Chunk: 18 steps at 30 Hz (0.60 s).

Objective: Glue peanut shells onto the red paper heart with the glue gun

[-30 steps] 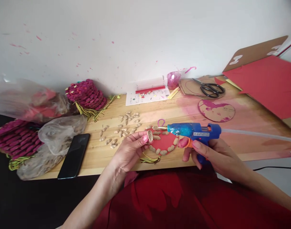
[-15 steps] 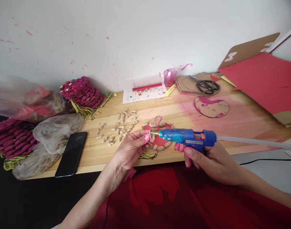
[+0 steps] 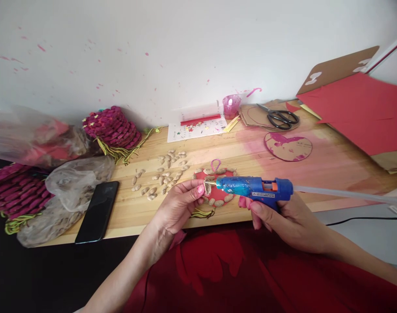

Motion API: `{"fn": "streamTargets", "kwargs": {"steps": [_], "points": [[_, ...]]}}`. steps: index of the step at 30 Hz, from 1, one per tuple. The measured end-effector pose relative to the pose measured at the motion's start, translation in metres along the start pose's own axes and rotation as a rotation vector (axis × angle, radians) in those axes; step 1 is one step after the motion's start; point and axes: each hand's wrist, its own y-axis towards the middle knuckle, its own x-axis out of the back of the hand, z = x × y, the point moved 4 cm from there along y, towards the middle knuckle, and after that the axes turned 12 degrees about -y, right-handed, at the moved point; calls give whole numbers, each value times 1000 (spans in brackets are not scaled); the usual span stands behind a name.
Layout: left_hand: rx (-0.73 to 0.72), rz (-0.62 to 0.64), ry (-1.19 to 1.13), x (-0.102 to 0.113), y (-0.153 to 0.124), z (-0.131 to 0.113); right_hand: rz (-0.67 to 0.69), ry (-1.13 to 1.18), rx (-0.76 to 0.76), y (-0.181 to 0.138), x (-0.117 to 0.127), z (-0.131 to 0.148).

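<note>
Pinched between the thumb and fingers of my left hand is a peanut shell, its hollow side showing. My right hand is wrapped round the handle of a blue glue gun, whose metal nozzle points left and meets the shell. From the gun's back end a long clear glue stick runs off to the right. Beneath and behind the hands lies a red heart-shaped piece edged with peanuts, with a pink loop at its top; the gun and fingers cover part of it.
Loose peanuts are scattered left of the heart. A phone, plastic bag and stacked purple pieces lie further left. Behind are scissors, a pink cup, a cardboard heart and red sheets.
The glue gun has shifted very slightly left, and the shell has turned a little at its nozzle. Both hands keep their holds.
</note>
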Motion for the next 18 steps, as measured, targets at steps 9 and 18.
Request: {"fn": "streamTargets", "kwargs": {"steps": [9,18], "points": [[2,0,-2,2,-1,0,-9,39,10,2,-1,2],[11,-12,-13,1,0,1,-8,54,12,2,-2,1]]}}
